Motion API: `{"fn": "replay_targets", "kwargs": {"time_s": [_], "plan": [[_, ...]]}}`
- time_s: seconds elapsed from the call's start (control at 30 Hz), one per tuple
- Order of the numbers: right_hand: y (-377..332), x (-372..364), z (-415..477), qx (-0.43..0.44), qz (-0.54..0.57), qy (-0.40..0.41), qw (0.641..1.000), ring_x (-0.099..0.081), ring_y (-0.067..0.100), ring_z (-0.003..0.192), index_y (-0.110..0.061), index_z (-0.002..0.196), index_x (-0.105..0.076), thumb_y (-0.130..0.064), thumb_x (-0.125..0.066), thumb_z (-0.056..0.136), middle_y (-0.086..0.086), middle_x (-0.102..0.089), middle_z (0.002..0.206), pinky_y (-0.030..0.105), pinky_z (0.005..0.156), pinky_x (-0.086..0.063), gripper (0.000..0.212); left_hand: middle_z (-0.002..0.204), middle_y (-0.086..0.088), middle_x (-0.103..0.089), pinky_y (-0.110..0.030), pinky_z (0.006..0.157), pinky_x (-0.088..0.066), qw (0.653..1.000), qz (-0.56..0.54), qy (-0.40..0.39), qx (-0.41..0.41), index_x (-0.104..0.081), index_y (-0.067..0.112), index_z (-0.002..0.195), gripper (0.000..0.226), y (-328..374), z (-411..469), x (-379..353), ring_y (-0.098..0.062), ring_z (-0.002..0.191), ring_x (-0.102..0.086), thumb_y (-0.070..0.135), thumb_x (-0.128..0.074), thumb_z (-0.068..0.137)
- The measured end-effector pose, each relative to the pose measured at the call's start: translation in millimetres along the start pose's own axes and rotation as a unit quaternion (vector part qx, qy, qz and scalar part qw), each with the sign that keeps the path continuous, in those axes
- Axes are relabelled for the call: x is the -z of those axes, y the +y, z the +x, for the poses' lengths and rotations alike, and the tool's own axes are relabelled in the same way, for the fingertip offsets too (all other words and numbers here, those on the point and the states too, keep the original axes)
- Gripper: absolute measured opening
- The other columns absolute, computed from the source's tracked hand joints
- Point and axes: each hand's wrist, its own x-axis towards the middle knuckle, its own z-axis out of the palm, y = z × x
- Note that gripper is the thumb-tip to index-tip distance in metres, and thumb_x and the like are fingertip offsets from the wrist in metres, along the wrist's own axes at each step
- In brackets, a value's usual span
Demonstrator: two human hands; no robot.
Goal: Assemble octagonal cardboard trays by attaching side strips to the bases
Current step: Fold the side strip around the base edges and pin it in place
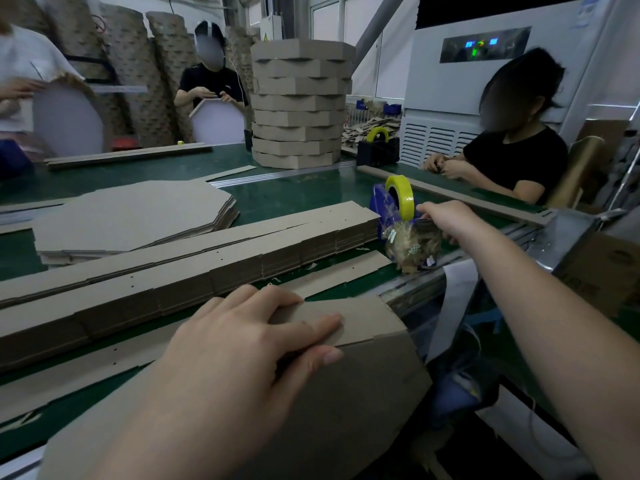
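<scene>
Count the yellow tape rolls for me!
2. One tape roll sits on the blue dispenser by the right hand; the other roll on a dark dispenser farther back, beside the tray stack. More may be hidden.

I'm in a cardboard packaging workshop: a tall stack of finished trays (301,102) stands on our green bench (294,199), co-workers (211,84) sit either side of it, cardboard rolls (138,81) lean behind it.
</scene>
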Motion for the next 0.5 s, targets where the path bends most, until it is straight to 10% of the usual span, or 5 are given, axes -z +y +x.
{"fn": "replay_targets", "kwargs": {"time_s": [0.3,0.5], "plan": [[-5.2,3.8,5.1,-0.104,0.189,-0.07,0.974,-0.038,0.005,0.027,-0.015,0.078,-0.063,-0.02,-0.066,0.084,-0.002,-0.053,0.069,0.013,0.031,-0.028,0.009,0.1,0.018,-0.065,-0.025,0.059,-0.047,1.0,-0.003,-0.013,0.009,-0.066,0.053,0.109,0.039,-0.6,1.6,1.0,-0.012,0.085,-0.062,0.061,-0.034,0.087],[-11.6,6.3,11.0,-0.147,0.24,-0.058,0.958,-0.031,0.007,0.048,-0.017,0.078,-0.065,-0.022,-0.069,0.084,-0.006,-0.036,0.058,0.023,0.051,-0.038,0.009,0.1,0.015,-0.066,-0.026,0.057,-0.046,1.0,0.001,-0.013,0.006,-0.067,0.051,0.108,0.04,-0.1,3.3,0.7,-0.013,0.083,-0.063,0.06,-0.034,0.087]]}}
